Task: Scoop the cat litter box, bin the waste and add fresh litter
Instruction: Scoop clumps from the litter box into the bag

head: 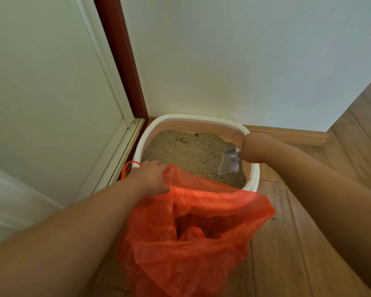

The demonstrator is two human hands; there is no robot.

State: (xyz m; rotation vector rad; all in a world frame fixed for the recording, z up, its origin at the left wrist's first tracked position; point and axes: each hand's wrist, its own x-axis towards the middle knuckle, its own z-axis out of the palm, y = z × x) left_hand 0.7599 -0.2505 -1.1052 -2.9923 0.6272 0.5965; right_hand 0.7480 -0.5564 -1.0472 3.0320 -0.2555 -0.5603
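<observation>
At the far left there is a white door [41, 99] with a dark red frame [120, 58], and the litter box [140, 146] stands in the corner just to the right of this frame, against the wall. One litter box is visible, filled with brownish litter [186, 153].

At the near left rim of the box, the left hand [150, 179] grips the edge of one orange plastic bag [193, 232]. The fingers are curled and clamped on the plastic. I think the hand lifts the edge so that the mouth of the bag stays open, close in front of the box, and the waste has only a short way to go.

At the right side of the box, the right hand [253, 150] holds one pale scoop [228, 161], blade down in the litter. Its fingers are folded around the handle, though blur hides the details. Two hands, one scoop, one bag.
</observation>
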